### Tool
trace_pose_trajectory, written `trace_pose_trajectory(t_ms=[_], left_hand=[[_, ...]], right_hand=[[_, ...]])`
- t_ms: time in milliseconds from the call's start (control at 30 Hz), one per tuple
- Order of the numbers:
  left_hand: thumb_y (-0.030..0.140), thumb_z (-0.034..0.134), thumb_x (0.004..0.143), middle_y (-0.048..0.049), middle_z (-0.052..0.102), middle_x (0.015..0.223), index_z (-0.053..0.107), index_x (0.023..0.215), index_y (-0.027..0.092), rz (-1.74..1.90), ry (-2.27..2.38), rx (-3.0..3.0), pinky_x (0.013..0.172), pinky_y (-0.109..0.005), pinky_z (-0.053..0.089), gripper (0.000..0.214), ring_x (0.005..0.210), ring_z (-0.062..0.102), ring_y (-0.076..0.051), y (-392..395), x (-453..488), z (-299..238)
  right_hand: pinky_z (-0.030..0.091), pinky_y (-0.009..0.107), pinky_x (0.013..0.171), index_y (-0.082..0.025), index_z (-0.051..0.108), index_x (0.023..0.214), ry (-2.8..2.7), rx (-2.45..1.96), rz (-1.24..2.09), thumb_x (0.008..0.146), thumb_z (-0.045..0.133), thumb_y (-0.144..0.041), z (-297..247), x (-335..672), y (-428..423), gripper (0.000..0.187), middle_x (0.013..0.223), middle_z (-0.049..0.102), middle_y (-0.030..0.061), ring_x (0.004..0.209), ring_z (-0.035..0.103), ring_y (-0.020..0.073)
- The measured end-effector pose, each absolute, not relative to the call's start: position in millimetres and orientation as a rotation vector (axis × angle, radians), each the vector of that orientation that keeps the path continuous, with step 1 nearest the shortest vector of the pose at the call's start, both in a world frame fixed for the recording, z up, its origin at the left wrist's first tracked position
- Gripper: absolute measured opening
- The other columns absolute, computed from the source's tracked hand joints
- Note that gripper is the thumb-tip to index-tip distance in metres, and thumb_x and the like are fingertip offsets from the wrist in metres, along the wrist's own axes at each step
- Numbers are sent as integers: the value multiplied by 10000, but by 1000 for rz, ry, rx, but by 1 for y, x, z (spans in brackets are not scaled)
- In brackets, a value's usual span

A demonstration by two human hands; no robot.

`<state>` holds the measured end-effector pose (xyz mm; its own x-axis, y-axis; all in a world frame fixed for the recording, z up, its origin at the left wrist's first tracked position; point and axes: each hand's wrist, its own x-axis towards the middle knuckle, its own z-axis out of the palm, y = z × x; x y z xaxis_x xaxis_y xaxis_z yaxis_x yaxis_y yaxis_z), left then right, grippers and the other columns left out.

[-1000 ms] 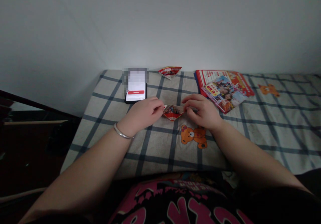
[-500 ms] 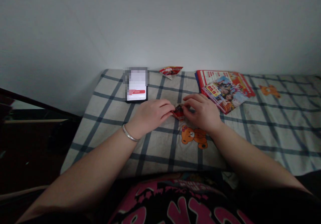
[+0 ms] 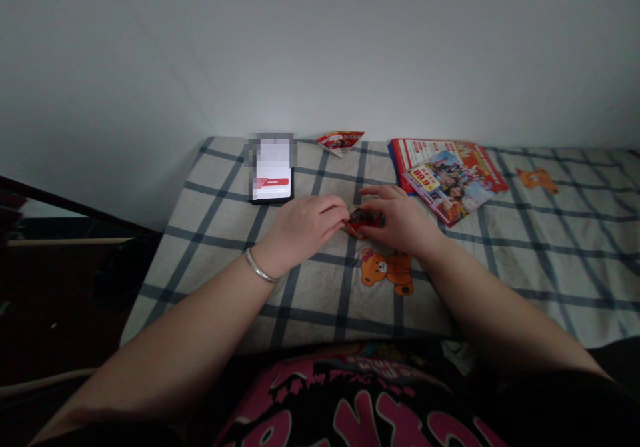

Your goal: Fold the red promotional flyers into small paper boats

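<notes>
Between my hands lies a small folded piece of red printed paper [image 3: 356,220], low over the checked cloth. The fingers of my left hand [image 3: 313,227] are pressed together on its left edge. My right hand [image 3: 400,217] is curled round its right side, thumb below and fingers above, with part of the paper showing in the gap between them. How the folds run under the fingertips is hidden. A printed orange bear [image 3: 387,271] on the cloth sits just in front of the paper.
A lit phone [image 3: 273,170] lies at the back left. Another folded red paper piece [image 3: 341,141] rests by the wall [image 3: 320,47]. To the right is a stack of red flyers [image 3: 480,163] with a colourful leaflet [image 3: 453,190] on top. The checked cloth [image 3: 200,253] ends at the left over a dark floor.
My right thumb and fingers have spread a little apart and shifted slightly left over the paper, whose right part now shows between them. My left hand stays almost still.
</notes>
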<state>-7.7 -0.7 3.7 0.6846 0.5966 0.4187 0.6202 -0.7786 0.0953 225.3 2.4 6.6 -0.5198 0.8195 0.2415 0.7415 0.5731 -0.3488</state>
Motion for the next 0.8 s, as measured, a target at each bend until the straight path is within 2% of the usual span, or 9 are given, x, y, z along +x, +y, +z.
trace_pose_trajectory(t_ms=[400,600,800], left_hand=[[191,614,937,-20,727,1022,718,1004,199,-689,-988,-2823,682,-300,490,124,843,662,-168,-4,-6,8],[201,609,941,-7,732,1017,724,1003,213,-688,-973,-2804,685,-306,491,131,837,663,-170,-3,-6,7],[212,561,964,-15,734,1000,729,976,206,-669,-970,-2802,679,-312,486,169,823,659,-170,-3,-6,9]], right_hand=[[478,508,1014,-255,782,837,-2465,-1308,193,795,763,-268,12,221,2,48,1291,671,68,1203,567,295],[483,546,993,-249,793,874,-2524,-1320,15,829,708,-226,16,214,-5,98,1356,636,80,1292,486,346],[489,561,980,-246,792,870,-2553,-1310,-32,850,673,-216,15,212,-7,124,1401,605,80,1315,466,358]])
